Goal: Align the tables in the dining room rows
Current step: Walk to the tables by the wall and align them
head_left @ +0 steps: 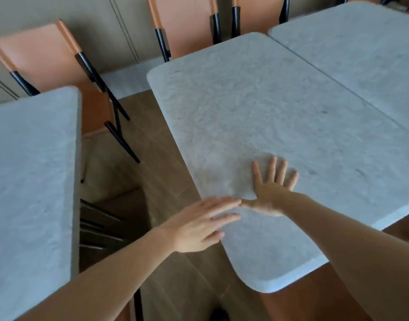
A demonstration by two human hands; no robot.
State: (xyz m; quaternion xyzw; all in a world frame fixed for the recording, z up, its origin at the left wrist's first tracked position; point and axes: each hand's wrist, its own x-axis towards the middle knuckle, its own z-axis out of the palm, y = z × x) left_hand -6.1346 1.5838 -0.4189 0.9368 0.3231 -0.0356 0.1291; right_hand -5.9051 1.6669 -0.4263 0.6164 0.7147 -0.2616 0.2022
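Note:
Three pale grey stone-look tables fill the view. The middle table (256,107) runs from the near centre to the far centre. A second table (361,54) butts against its right long edge. The left table (29,170) stands apart across a gap of wooden floor. My right hand (270,188) lies flat on the middle table near its left edge, fingers spread. My left hand (198,225) hovers at that table's left edge with fingers straight, fingertips over the top; whether it touches is unclear.
Orange chairs with black legs stand along the far wall: one (60,66) behind the left table, another (187,24) behind the middle table, a third (259,15) further right. Dark chair legs (99,228) show in the gap beside the left table.

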